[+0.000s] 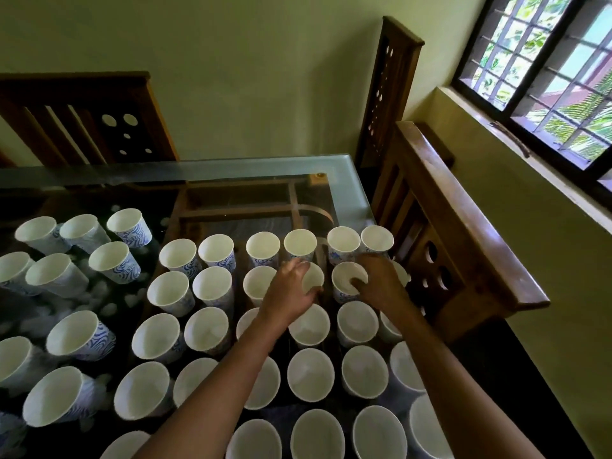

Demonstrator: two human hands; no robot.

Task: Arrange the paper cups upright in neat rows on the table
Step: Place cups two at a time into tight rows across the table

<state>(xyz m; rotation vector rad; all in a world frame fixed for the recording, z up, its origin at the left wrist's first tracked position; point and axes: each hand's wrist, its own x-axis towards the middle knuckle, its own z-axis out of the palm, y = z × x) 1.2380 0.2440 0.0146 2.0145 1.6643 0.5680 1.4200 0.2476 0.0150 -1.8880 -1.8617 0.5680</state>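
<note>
Several white paper cups with blue swirl print stand upright in rows on the glass table [347, 180]. My left hand [291, 289] grips one cup [313, 278] in the second row from the far end, fingers curled round its rim. My right hand [377, 283] holds the neighbouring cup [346, 276], with a finger hooked inside its rim. The far row, with a cup [343, 241] just beyond my hands, lines up along the table's middle. A looser group of cups [114, 258] stands at the left, less evenly spaced.
Wooden chairs ring the table: one chair back [86, 117] at the far left, another chair back [390, 81] at the far corner, a third chair [463, 226] close against the right edge. A barred window [543, 71] is in the right wall. The far strip of glass carries no cups.
</note>
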